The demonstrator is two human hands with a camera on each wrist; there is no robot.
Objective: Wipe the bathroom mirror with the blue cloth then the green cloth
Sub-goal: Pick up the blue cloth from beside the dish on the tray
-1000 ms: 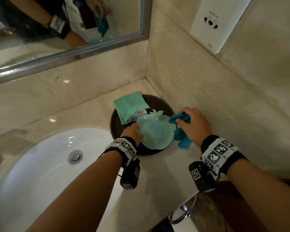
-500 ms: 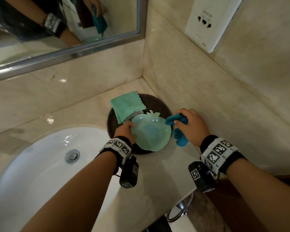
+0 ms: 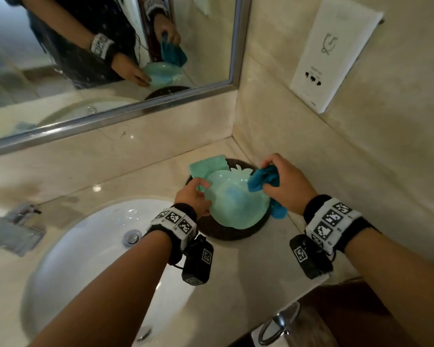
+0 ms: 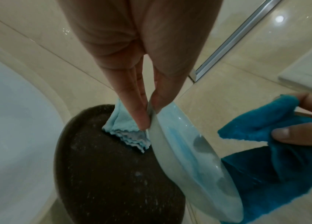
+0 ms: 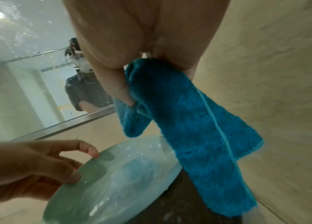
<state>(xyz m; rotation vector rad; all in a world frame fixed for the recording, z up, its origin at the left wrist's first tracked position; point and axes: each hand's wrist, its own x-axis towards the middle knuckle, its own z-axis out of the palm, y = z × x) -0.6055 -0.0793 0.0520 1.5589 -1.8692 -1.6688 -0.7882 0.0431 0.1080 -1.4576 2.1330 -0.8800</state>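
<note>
My right hand (image 3: 283, 182) grips the bunched blue cloth (image 3: 263, 180) above the right rim of a pale green apple-shaped dish (image 3: 236, 201). The cloth (image 5: 189, 128) hangs from my right hand (image 5: 132, 94) in a long fold. My left hand (image 3: 194, 194) pinches the dish's left rim, thumb over fingers (image 4: 147, 119), and the dish (image 4: 189, 154) sits tilted. The folded green cloth (image 3: 207, 165) lies behind the dish on a dark round tray (image 3: 226, 231). The mirror (image 3: 110, 46) hangs above the counter at the upper left.
A white sink basin (image 3: 98, 246) with a chrome faucet (image 3: 13, 229) fills the counter's left side. The tiled side wall stands close on the right and carries a white socket plate (image 3: 333, 53). A metal ring (image 3: 276, 326) hangs below the counter's front edge.
My right hand has raised the blue cloth from beside the dish to above its right rim. My left hand has kept its hold on the dish's rim. The view has tilted up towards the mirror.
</note>
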